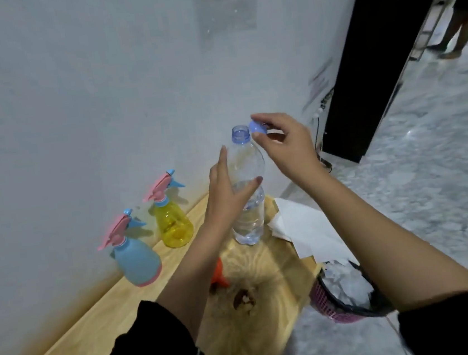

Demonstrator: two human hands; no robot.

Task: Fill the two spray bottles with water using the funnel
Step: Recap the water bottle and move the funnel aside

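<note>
A clear water bottle point(249, 204) stands upright on the wooden table point(98, 324), its mouth uncapped and about half full. My left hand point(228, 189) holds the bottle's upper body, thumb in front. My right hand point(284, 142) pinches the bottle's blue cap point(257, 127) just right of the mouth. A yellow spray bottle point(173, 222) and a light blue spray bottle point(137, 258), both with pink and blue trigger heads on, stand by the wall. An orange funnel point(218, 272) lies on the table, mostly hidden behind my left forearm.
White paper towels point(305, 227) lie at the table's right end. A pink bin point(348, 295) with crumpled white paper stands on the floor right of the table. A black cabinet point(374, 59) stands by the wall; a person's legs point(459, 17) show far right.
</note>
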